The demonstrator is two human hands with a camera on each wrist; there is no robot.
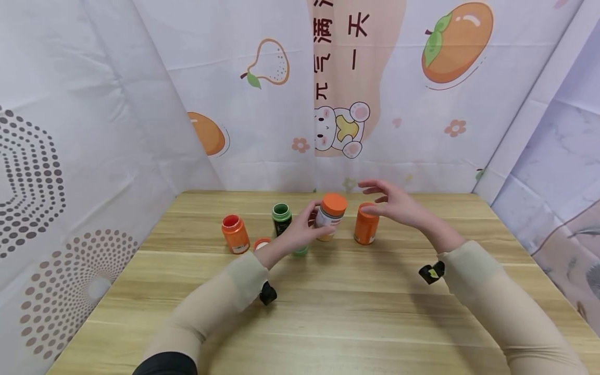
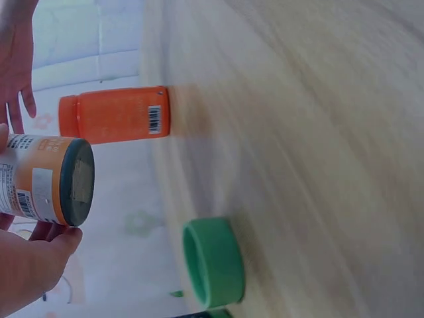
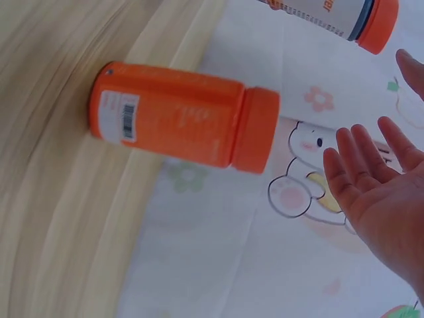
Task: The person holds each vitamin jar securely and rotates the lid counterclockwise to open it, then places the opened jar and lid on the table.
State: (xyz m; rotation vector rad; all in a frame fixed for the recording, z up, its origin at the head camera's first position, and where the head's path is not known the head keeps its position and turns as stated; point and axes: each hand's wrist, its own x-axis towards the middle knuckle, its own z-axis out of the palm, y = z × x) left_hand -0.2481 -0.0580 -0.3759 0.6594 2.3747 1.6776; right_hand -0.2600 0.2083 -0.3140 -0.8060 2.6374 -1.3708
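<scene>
Grasping with the left hand (image 1: 298, 233) an orange-capped bottle with a white-and-orange label (image 1: 326, 219), with thumb and fingers round its sides — lifted off the wood-grain tabletop (image 1: 351, 317), with the dark base in plain sight from the left wrist. Holding out the right hand (image 1: 397, 205) with fingers spread and slightly bent, released, close to an all-orange bottle (image 1: 366, 229) but apart from it, to judge by the right wrist view. Standing upright on the wood, capped, with a barcode low on the label: that all-orange bottle, just to the right of the lifted one. Over to the left, standing uncapped: a dark-labelled green bottle (image 1: 282, 217) and, farther out, an open orange bottle (image 1: 236, 237). Between those two and nearer the wearer, partly behind the left forearm: a loose orange lid (image 1: 262, 243). Below the left hand, partly covered in the head view: a green lid (image 2: 222, 264), lying hollow side up. Behind everything: a white curtain (image 1: 220, 31) with printed fruit, flowers, a cartoon animal and Chinese characters.
</scene>
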